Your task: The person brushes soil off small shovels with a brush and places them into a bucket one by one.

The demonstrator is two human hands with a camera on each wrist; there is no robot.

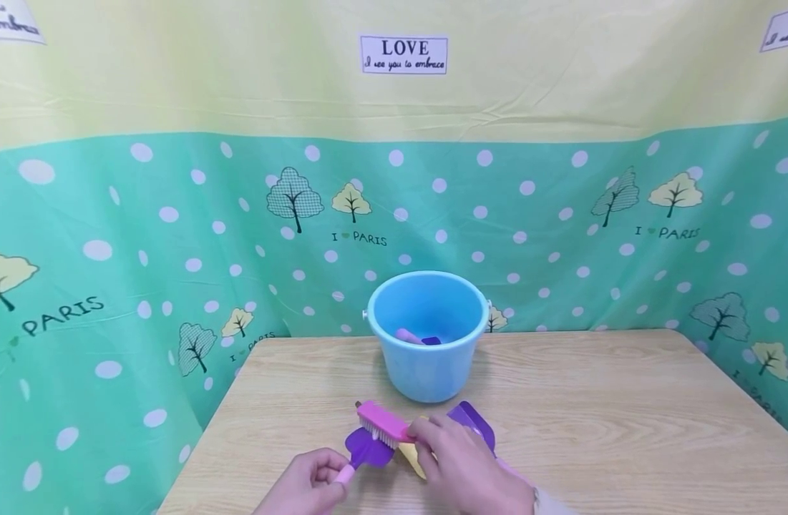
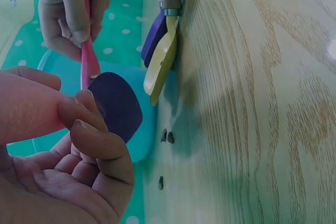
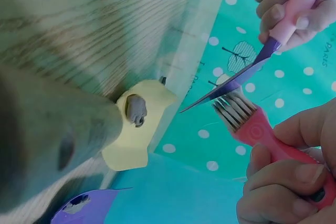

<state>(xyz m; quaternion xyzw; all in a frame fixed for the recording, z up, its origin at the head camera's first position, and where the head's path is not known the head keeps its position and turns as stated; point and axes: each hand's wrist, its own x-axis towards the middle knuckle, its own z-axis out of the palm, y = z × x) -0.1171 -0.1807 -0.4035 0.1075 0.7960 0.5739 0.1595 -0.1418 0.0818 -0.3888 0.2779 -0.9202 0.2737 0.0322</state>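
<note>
My left hand (image 1: pixel 306 483) holds a small purple-bladed shovel (image 1: pixel 370 449) by its pink handle, raised over the table. With my right hand (image 1: pixel 461 465) I grip a pink brush (image 1: pixel 383 420), its pale bristles (image 3: pixel 235 111) touching the shovel's blade in the right wrist view. Beneath the right hand lies a yellow trowel (image 3: pixel 137 148) with a brownish handle (image 3: pixel 63 135); a dark clump (image 3: pixel 135 109) sits in it. Beside that is a second purple shovel (image 1: pixel 474 422) with a pink handle, partly hidden by my right hand and dirty inside its blade.
A light blue bucket (image 1: pixel 429 372) stands behind the hands, with a pink handle (image 1: pixel 409 335) and a purple piece (image 1: pixel 431 341) inside. Small dark crumbs (image 2: pixel 168 136) lie on the wooden table (image 1: pixel 593 415). A patterned green curtain (image 1: pixel 529 214) hangs behind and at both sides.
</note>
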